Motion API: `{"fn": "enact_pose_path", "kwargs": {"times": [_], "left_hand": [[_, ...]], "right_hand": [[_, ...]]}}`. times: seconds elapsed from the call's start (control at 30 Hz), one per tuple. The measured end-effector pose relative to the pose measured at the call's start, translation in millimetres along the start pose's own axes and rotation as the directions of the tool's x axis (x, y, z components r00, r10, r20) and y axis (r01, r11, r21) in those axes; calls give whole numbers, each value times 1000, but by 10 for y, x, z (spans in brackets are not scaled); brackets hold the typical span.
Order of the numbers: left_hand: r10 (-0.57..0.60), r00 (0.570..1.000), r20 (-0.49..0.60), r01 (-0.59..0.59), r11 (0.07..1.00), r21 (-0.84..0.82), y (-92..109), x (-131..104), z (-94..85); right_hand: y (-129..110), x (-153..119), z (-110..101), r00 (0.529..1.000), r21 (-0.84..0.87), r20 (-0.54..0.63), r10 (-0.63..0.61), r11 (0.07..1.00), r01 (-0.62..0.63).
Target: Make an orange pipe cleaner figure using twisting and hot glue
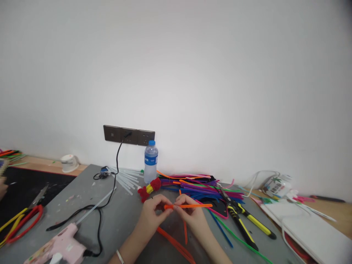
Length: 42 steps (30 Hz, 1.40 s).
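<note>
My left hand and my right hand meet low in the middle of the head view, thumbs and forefingers pinched on an orange pipe cleaner. Its left end looks thicker, perhaps folded or twisted, at my left fingertips; the straight length runs rightward over my right hand. Below my hands, more orange pipe cleaners lie on the grey table. Just beyond my left hand rests a small red and yellow fuzzy figure. Behind my right hand spreads a pile of coloured pipe cleaners.
Black and yellow pliers lie at right, near a white board. At left are a pink glue gun with its cord, clear glue sticks and scissors. A water bottle stands by the wall. Part of another person's hand shows far left.
</note>
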<state>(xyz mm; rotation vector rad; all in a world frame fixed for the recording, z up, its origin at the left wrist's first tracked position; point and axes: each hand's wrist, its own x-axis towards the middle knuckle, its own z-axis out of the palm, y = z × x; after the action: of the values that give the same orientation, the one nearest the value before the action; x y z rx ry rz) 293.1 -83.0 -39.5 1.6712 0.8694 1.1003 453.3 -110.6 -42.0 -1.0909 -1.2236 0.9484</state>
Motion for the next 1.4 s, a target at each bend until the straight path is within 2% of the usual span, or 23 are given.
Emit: {"fn": "enact_pose_path", "kwargs": {"times": [0.17, 0.33, 0.63, 0.87, 1.1, 1.3, 1.33, 1.4], "left_hand": [[19, 1000, -24, -19, 1000, -19, -32, 3, -26], [39, 999, -20, -39, 999, -37, -11, 0, -43], [40, 998, 52, -35, 996, -85, 68, -3, -50], [36, 986, 163, -5, 982, -189, 21, -20, -58], [16, 971, 238, 59, 951, -305, 52, -53, -36], [-73, 960, 272, 148, 952, -269, 53, -62, 15], [-91, 957, 276, 165, 952, -257, 44, -53, 19], [-128, 957, 260, 178, 968, -179, 11, -29, 16]], "right_hand": [[-121, -28, -39, 995, -27, 89, 41, 999, -38], [-247, -46, -90, 978, 32, 179, 107, 993, -115], [-242, -59, -163, 937, 98, 305, 171, 973, -209], [-208, -103, -210, 883, 157, 424, 204, 943, -293], [-152, -105, -202, 838, 219, 486, 249, 893, -393], [-89, -80, -276, 739, 165, 614, 276, 871, -462], [-92, -72, -281, 743, 151, 606, 282, 877, -456], [-99, -50, -279, 800, 143, 527, 286, 899, -415]]}}
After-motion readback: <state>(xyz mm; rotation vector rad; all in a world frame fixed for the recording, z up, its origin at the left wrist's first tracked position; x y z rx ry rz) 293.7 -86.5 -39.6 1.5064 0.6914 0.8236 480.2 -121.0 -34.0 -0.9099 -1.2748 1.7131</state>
